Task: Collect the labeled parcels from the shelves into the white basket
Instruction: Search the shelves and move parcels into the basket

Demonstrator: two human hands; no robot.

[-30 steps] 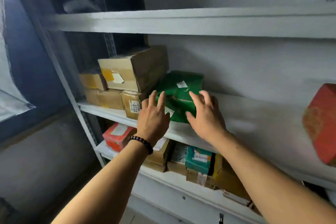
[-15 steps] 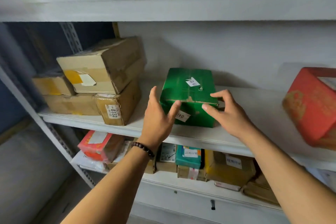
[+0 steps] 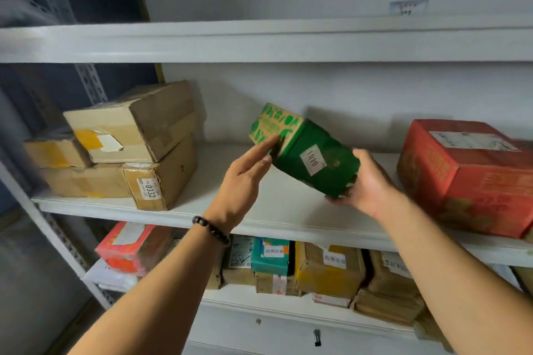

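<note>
The green parcel [image 3: 311,158] was tilted over the middle shelf [image 3: 259,210]. The right hand [image 3: 366,184] had its fingers [image 3: 336,200] curled round the lower end, and the left hand [image 3: 242,181] lay straight-fingered against its printed end. No white basket showed, so the collecting looked barely begun. The brown boxes [image 3: 150,187], red box [image 3: 467,179] and lower-shelf parcels [image 3: 326,268] all waited on white metal shelving against a pale wall [image 3: 317,89].
</note>
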